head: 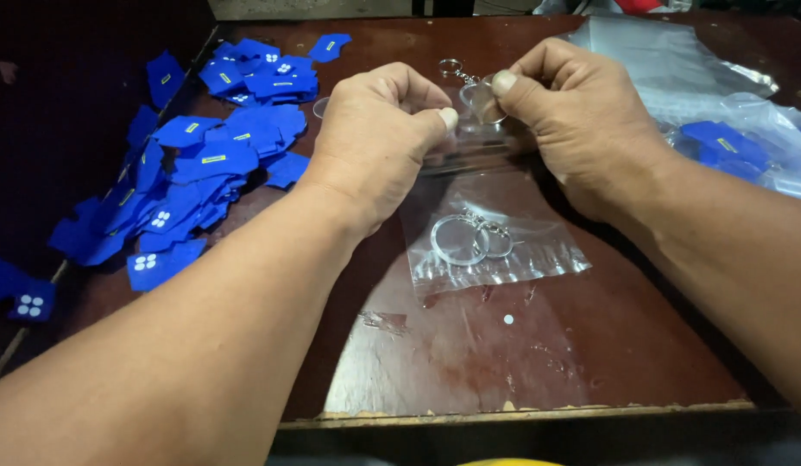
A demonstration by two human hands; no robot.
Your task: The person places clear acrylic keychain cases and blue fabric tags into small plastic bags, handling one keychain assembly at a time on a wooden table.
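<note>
My left hand (379,138) pinches the upper edge of a small clear plastic bag (495,246) that hangs down onto the dark red-brown table (539,362). Inside the bag lie a clear round keychain disc and a metal ring (469,237). My right hand (582,121) holds another clear round keychain (480,97) between thumb and fingers, just above the bag's mouth; its chain and split ring (450,66) stick out to the upper left. The two hands are almost touching.
A heap of blue shirt-shaped cut-outs (206,151) covers the table's left side. A small clear disc (321,107) lies near them. Clear plastic bags (703,86) with more blue pieces (724,147) lie at the right. The table's worn front edge (504,414) is close.
</note>
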